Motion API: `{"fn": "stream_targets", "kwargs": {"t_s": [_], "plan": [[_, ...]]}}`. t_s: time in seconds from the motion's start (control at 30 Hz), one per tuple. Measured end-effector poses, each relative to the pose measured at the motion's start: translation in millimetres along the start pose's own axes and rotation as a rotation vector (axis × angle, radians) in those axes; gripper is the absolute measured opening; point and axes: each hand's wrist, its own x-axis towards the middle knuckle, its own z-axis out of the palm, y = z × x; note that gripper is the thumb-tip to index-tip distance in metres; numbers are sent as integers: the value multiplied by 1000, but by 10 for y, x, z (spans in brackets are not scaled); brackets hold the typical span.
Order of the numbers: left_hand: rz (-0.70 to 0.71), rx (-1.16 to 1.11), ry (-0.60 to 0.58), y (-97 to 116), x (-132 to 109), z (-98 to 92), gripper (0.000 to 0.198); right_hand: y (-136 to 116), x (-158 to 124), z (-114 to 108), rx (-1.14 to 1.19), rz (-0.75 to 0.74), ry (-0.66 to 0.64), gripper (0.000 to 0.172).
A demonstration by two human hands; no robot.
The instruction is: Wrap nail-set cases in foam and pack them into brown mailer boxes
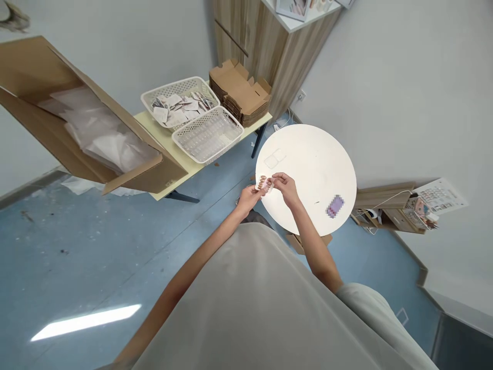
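My left hand (247, 197) and my right hand (285, 187) meet over the near left edge of a round white table (308, 169). Between them they pinch a small clear strip (264, 183) carrying a row of brownish press-on nails. The left fingers grip its left end and the right fingers close on its right end. Two faint clear pieces (275, 159) lie flat on the tabletop just beyond the hands. A small purple item (335, 206) rests on the table to the right.
A yellow table (175, 149) at the left holds two white mesh baskets (208, 134), one with packets, one with clear trays, plus a stack of flat cardboard boxes (242, 92). A large open carton (77, 118) with plastic bags leans there. Wooden cabinet behind; low shelf (389, 208) at right.
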Motion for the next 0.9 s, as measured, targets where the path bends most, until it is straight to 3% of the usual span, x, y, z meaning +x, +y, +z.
{"fn": "stream_targets", "kwargs": {"t_s": [0.13, 0.37, 0.5, 0.6, 0.77, 0.9], "plan": [[40, -10, -29, -22, -98, 130, 55, -72, -26, -36, -74, -73, -36, 53], [137, -90, 88, 30, -97, 139, 53, -187, -29, -123, -188, -151, -162, 58], [115, -263, 76, 32, -94, 160, 56, -160, -78, -139, -229, -167, -72, 65], [93, -333, 55, 24, -95, 193, 54, -88, -123, -153, -221, -152, -13, 61], [87, -324, 54, 17, -111, 234, 57, 6, -168, -148, -234, -133, 65, 61], [114, -270, 71, 28, -143, 257, 57, -1, -216, -107, -377, -197, 189, 49]]}}
